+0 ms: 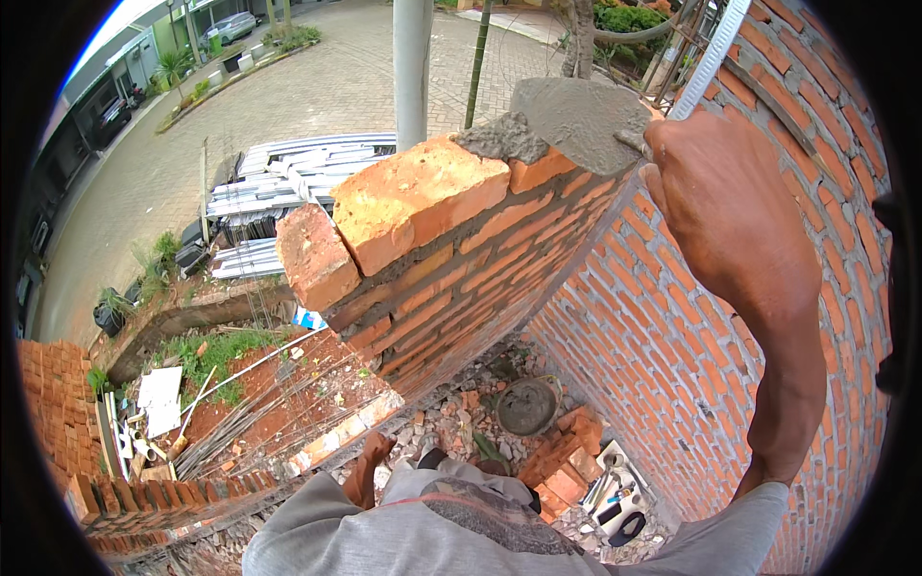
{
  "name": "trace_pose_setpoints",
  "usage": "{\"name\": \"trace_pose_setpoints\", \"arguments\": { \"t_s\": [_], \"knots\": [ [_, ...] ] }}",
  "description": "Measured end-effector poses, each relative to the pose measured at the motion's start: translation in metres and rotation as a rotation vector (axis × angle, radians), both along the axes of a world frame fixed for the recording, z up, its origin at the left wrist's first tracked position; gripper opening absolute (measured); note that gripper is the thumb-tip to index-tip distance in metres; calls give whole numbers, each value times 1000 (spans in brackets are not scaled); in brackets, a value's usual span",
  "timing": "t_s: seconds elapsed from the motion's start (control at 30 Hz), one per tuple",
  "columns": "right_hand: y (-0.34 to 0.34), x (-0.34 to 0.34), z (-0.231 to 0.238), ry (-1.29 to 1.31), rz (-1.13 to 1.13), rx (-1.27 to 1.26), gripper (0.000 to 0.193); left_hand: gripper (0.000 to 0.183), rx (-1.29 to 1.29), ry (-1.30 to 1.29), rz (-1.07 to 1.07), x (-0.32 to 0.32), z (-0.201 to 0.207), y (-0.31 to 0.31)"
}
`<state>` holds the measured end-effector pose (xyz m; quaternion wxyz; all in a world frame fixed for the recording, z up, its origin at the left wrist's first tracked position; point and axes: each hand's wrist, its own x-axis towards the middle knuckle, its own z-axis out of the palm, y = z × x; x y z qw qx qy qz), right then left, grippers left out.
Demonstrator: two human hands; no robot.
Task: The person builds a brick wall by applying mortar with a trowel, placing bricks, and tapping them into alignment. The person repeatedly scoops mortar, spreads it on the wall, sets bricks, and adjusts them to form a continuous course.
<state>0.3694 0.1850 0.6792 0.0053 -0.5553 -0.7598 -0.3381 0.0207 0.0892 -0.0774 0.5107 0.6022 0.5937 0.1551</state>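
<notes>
My right hand point(725, 192) is closed around the handle of a mortar-coated trowel point(581, 120). The trowel's grey blade lies flat over the top of the brick wall point(480, 269), close to the corner with a taller wall. Beside the blade sits a lump of wet mortar point(504, 139). To its left a large orange brick point(418, 197) rests on the top course, with a smaller brick point(317, 254) at the wall's end. My left hand point(373, 456) hangs low by my body, away from the wall; its fingers are too small and partly hidden to read.
The taller brick wall point(653, 346) rises on the right, with a pale metal strip point(711, 58) along it. Below are a mortar bucket point(528, 407), stacked bricks point(567, 470), a tool tray point(619, 494) and rubble. A grey post point(412, 77) and metal profiles point(279, 182) stand beyond the wall.
</notes>
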Motion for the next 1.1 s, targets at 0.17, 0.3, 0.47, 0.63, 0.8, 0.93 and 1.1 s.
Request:
{"name": "trace_pose_setpoints", "arguments": {
  "t_s": [0.17, 0.3, 0.47, 0.63, 0.8, 0.93, 1.1],
  "knots": [
    [1, -3, -7, 14, 134, 39, 25, 52, 143, 43, -149, -8, -9, -11],
    [0, -7, -11, 25, 145, 78, 24, 54, -149, 51, 10, -2, 0, -3],
    [-1, -9, -14, 82, 47, -16, 25, 56, 92, 9, -46, -1, 7, 11],
    [-1, -6, -16, 70, 136, 26, 27, 52, -71, 27, -20, 0, 16, 20],
    [-1, 1, -15, 77, 229, 187, 25, 56, -148, 18, 58, 2, 15, 9],
    [-1, 3, -13, 74, 170, 40, 25, 57, 189, -3, -21, -1, -2, 4],
    [-1, 1, -14, 41, 200, 115, 24, 57, -68, 10, 62, 0, -3, 6]
  ]
}}
